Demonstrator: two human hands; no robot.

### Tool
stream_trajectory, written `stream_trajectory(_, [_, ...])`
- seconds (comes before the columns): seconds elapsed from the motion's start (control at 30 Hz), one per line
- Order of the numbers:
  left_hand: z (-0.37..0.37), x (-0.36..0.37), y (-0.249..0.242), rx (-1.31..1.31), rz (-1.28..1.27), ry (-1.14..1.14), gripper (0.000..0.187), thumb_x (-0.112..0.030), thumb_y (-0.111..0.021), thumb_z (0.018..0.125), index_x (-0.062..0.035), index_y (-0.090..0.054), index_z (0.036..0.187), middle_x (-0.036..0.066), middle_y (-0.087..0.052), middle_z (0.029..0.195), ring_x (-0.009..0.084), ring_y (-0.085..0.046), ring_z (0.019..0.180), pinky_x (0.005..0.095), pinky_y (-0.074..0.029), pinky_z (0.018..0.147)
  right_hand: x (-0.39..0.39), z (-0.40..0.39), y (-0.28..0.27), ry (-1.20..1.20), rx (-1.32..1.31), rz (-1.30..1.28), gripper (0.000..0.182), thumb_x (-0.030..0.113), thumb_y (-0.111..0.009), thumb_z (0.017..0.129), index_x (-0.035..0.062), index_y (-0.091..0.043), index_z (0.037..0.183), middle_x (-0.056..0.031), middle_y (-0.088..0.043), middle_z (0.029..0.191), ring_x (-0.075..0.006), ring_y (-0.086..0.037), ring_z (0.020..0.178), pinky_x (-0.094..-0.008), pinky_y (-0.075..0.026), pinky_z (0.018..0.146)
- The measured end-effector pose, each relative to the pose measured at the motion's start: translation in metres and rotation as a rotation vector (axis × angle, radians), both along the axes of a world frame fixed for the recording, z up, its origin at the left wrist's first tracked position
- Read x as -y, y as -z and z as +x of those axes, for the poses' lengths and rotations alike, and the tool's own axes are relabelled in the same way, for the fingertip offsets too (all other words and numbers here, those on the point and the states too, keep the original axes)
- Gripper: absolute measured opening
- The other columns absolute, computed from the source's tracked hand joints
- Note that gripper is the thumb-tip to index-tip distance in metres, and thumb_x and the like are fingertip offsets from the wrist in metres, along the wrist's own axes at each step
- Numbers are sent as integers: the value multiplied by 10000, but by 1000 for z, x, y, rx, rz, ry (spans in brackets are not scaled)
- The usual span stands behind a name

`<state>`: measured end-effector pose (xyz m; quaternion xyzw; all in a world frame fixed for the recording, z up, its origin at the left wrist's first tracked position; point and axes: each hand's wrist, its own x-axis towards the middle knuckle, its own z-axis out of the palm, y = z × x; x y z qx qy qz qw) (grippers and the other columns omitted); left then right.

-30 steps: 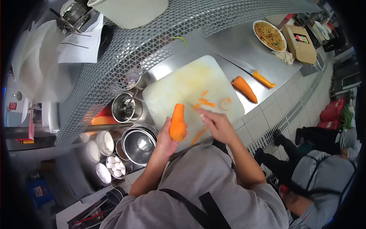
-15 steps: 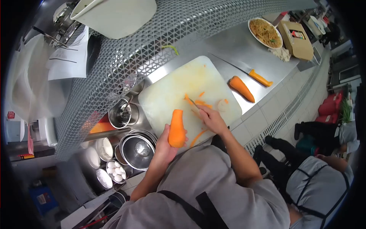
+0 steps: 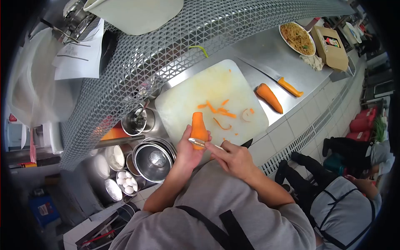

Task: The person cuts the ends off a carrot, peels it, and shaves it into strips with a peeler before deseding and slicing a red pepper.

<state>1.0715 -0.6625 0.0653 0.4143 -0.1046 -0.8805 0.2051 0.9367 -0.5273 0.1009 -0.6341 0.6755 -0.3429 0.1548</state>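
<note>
My left hand [image 3: 187, 149] is wrapped round a peeled orange carrot [image 3: 198, 127], its narrower end pointing away from me. In my right hand [image 3: 236, 160] is a metal peeler [image 3: 196, 142], which lies across the wide near end of the carrot. Both hands are over the near edge of a white cutting board [image 3: 187, 91]. Several orange peel strips [image 3: 227, 113] are scattered on the board. To its right, a second carrot [image 3: 270, 98] lies on the steel counter beside a knife with an orange handle [image 3: 290, 87].
Nested metal bowls [image 3: 143, 168] and a container of eggs [image 3: 126, 182] stand at the left. A wire mesh shelf [image 3: 137, 62] runs above the board's far side. Noodles on a plate [image 3: 298, 38] and a cardboard box [image 3: 333, 52] are far right. A person [image 3: 341, 200] stands at the right.
The peeler has moved from over the board back to the carrot's near end, with my right hand. More peel strips now show on the board. The view has shifted slightly.
</note>
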Motion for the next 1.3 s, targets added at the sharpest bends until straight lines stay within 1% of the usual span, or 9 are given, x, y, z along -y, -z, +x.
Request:
stream_trajectory(0.2, [6, 2, 5, -113, -39, 55, 457, -422, -318, 1052, -44, -536, 1187, 140, -648, 965, 262, -629, 847, 376, -500, 769, 5, 4, 19, 18, 69, -27, 451, 203, -669, 870, 255, -600, 1312, -52, -492, 686, -247, -557, 525, -374, -482, 482])
stream_trajectory(0.47, [25, -13, -17, -112, -119, 148, 481, -429, -322, 1050, -34, -544, 1211, 142, -655, 991, 257, -638, 780, 364, -502, 697, 49, -34, 51, 208, 630, 190, 341, 139, -538, 975, 51, -593, 1300, -114, -603, 730, -177, -567, 604, -281, -472, 608])
stream_trajectory(0.57, [26, 0, 1, -74, -65, 89, 482, -442, -337, 1045, -42, -560, 1194, 135, -663, 987, 250, -648, 798, 360, -513, 691, 35, -19, 24, 87, 514, 34, 341, 186, -570, 959, 108, -612, 1288, -154, -623, 747, -304, -615, 622, -353, -502, 618])
stream_trajectory(0.77, [31, -2, 2, -129, -60, 75, 473, -447, -359, 1038, -48, -571, 1178, 131, -666, 968, 236, -654, 822, 358, -520, 672, 9, -3, -4, -143, 239, 102, 418, 90, -652, 876, 126, -620, 1291, -127, -579, 703, -288, -593, 614, -367, -485, 593])
stream_trajectory(0.97, [36, -14, -3, -100, -92, 185, 467, -438, -356, 1042, -44, -552, 1198, 140, -648, 989, 263, -646, 817, 376, -524, 689, 42, -38, 81, 39, 151, -13, 342, 150, -592, 936, 95, -625, 1272, -150, -587, 730, -287, -583, 604, -349, -488, 605])
stream_trajectory(1.03, [36, -14, -13, -84, -84, 164, 475, -428, -355, 1040, -33, -541, 1229, 134, -633, 993, 246, -623, 811, 351, -503, 711, 49, -41, 90, 271, 488, 139, 330, 182, -545, 977, 55, -610, 1275, -139, -575, 697, -232, -559, 581, -314, -481, 619])
stream_trajectory(1.1, [33, -13, -4, -1, -66, 124, 471, -426, -354, 1042, -37, -531, 1241, 135, -632, 1003, 249, -622, 841, 359, -505, 733, 37, -34, 76, 269, 531, 200, 350, 220, -534, 986, 34, -587, 1277, -200, -662, 854, -298, -642, 710, -352, -508, 685])
stream_trajectory(1.2, [26, -12, -1, 143, -77, 93, 462, -419, -358, 1046, -44, -507, 1272, 136, -627, 1034, 255, -619, 895, 374, -507, 777, 28, -12, 39, 311, 694, 295, 416, 281, -573, 968, 28, -573, 1298, -202, -663, 827, -280, -635, 681, -356, -507, 673])
stream_trajectory(1.3, [15, -18, 10, 155, -165, 79, 455, -413, -370, 1047, -52, -483, 1300, 123, -617, 1074, 251, -615, 932, 382, -510, 810, 31, 5, 5, 231, 628, 342, 487, 284, -618, 946, 41, -536, 1360, -109, -600, 705, -136, -500, 572, -292, -455, 590])
